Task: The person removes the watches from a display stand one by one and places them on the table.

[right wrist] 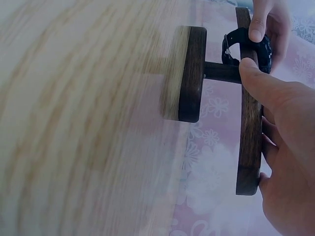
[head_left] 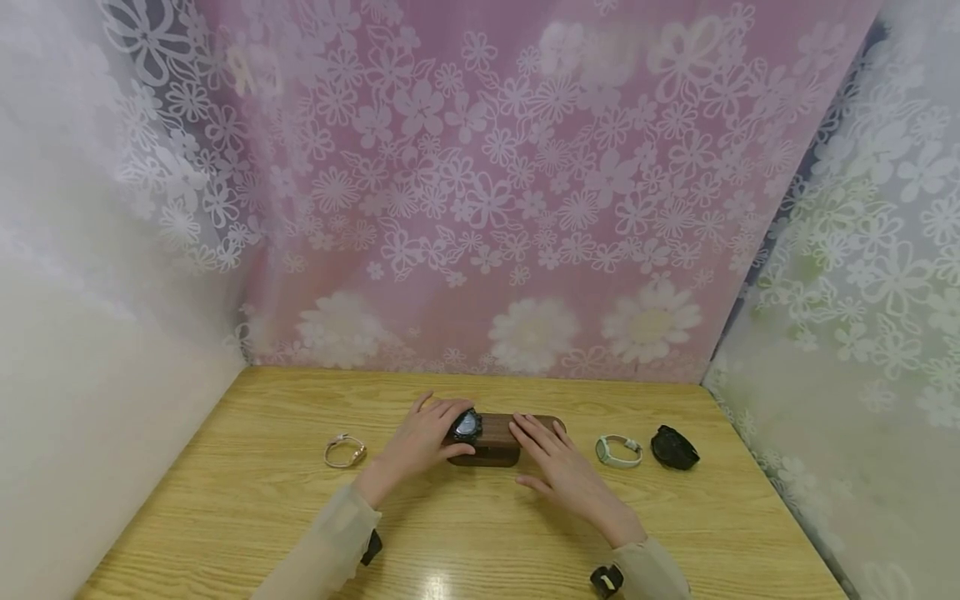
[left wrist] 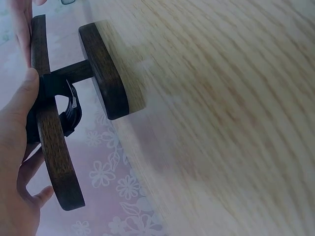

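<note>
A dark wooden watch stand [head_left: 502, 431] has a long top bar [left wrist: 60, 162] on a short post over a thick base [right wrist: 192, 73]. A black wristwatch [head_left: 467, 425] is looped around the left part of the bar, its dial upward. My left hand [head_left: 423, 435] grips this watch from the left, thumb on the front side and fingers on top. My right hand [head_left: 566, 471] lies over the right part of the bar with nearly straight fingers touching its top. Its thumb is spread apart in the head view; in the right wrist view it overlaps the bar beside the post.
A thin bracelet-like watch [head_left: 345, 451] lies left of the hands on the wood-grain table [head_left: 465, 533]. To the right are a pale green watch [head_left: 619, 451] and a black watch [head_left: 674, 448]. A pink flowered curtain [head_left: 487, 192] hangs behind, with pale hangings at both sides.
</note>
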The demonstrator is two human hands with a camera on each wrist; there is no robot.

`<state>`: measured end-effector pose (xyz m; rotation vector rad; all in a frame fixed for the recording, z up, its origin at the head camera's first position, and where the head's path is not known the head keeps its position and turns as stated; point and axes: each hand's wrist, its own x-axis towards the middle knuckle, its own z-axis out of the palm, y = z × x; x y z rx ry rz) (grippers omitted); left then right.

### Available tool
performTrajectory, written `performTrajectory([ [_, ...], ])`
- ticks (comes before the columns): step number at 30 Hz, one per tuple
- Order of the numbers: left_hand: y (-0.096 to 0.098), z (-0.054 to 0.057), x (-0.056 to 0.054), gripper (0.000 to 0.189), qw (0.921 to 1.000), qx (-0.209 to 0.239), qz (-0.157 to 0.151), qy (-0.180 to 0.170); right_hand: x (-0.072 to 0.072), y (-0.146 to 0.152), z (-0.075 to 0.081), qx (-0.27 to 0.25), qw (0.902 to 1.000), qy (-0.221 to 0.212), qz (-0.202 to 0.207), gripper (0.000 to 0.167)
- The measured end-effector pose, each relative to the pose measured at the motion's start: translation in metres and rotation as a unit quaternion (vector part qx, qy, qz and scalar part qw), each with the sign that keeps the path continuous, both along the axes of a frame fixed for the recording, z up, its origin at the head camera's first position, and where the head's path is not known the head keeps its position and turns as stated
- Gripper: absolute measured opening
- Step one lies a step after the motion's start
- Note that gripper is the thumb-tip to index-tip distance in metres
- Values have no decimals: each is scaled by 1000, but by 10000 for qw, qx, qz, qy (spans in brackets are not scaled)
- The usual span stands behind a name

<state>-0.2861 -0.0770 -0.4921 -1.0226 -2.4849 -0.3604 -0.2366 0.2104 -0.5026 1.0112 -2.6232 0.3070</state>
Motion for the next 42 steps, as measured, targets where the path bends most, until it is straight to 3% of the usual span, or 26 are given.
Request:
performTrajectory([
  [33, -35, -2, 3, 72, 9991, 381, 60, 176, 0, -1, 2, 9, 10000, -7, 26, 84],
  [42, -47, -1, 6, 75, 9978, 649, 138, 19, 1, -2, 2, -102, 9998, 126, 93, 84],
])
